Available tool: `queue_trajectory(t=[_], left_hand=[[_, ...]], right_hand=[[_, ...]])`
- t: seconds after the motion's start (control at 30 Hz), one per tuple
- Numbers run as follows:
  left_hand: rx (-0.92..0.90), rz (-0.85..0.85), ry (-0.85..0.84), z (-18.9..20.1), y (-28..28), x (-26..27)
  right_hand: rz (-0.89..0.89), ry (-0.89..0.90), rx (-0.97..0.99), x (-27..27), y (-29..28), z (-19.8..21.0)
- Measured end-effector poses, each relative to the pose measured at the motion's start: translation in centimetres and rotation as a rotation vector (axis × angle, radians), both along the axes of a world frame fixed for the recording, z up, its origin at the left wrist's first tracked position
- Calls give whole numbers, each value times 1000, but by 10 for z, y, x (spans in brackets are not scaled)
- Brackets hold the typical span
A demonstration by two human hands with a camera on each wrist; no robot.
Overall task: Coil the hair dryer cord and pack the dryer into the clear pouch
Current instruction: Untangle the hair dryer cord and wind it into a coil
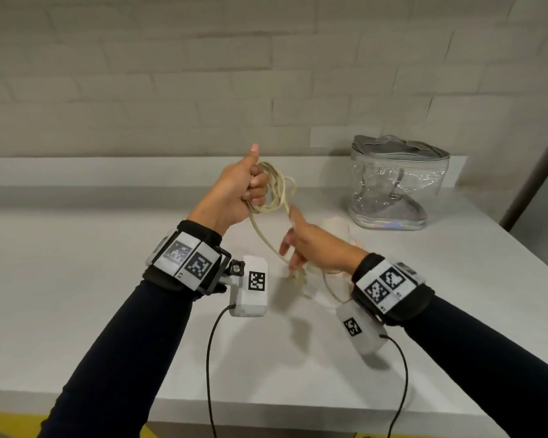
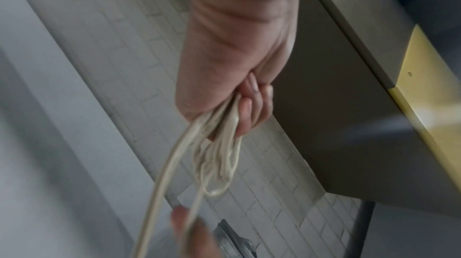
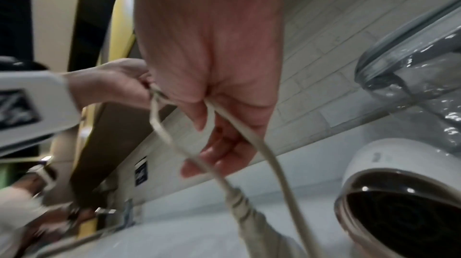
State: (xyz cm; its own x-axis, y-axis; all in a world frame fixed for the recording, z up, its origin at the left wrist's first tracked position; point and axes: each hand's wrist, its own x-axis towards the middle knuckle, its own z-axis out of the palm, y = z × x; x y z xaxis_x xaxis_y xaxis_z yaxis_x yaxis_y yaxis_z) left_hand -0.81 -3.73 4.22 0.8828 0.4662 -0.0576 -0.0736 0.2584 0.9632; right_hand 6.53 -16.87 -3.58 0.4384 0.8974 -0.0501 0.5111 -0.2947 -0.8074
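Note:
My left hand [image 1: 247, 188] is raised above the white table [image 1: 108, 279], thumb up, gripping several loops of the beige cord [image 1: 279, 191]; the left wrist view shows the coil [image 2: 219, 163] hanging from its curled fingers [image 2: 249, 112]. Lower and to the right, my right hand [image 1: 298, 245] holds a loose strand, which runs between thumb and fingers [image 3: 224, 153]. The plug [image 1: 296, 278] dangles just above the table. The white hair dryer [image 3: 399, 193] lies behind my right hand, mostly hidden in the head view. The clear pouch [image 1: 393, 184] stands upright at the back right.
A tiled wall with a low ledge [image 1: 76, 172] runs along the back of the table. The table's right edge [image 1: 519, 248] slants close behind the pouch. Black cables [image 1: 209, 358] from the wrist cameras hang over the front edge.

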Motion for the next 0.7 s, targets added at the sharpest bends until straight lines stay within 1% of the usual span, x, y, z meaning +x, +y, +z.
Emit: queue_trajectory(t=[0.03,0.1,0.13,0.2,0.27,0.3,0.4,0.47,0.5,0.6,0.63,0.7], left_hand=[[-48,3,-25,-1,0,3],[-99,29,-61,-5,-3,9],[-104,59,-70,-7,-4,12],[-93,147,-92,-12,-4,15],[-64,202,-109,-16,-3,16],[-29,203,-110,-17,-4,15],[219,140,-59,-26,-14,16],[375,58,-36,-31,-22,17],[445,28,-25,-32,-24,18],[665,-50,56,-30,-31,15],[699,-82,92,-29,-33,14],[695,-149,134,-26,-35,9]], right_hand=[[12,-111,-92,-4,-1,-5],[94,-445,-242,-14,-4,-10],[138,-595,-278,-18,-8,-10],[210,-768,-301,-24,-18,-3],[235,-830,-265,-26,-28,6],[233,-812,-241,-26,-32,12],[208,-583,-68,-21,-36,34],[214,-561,79,-15,-33,48],[194,-545,167,-8,-30,51],[69,-362,375,15,-21,52],[39,-317,418,21,-18,51],[20,-239,482,29,-13,46]])
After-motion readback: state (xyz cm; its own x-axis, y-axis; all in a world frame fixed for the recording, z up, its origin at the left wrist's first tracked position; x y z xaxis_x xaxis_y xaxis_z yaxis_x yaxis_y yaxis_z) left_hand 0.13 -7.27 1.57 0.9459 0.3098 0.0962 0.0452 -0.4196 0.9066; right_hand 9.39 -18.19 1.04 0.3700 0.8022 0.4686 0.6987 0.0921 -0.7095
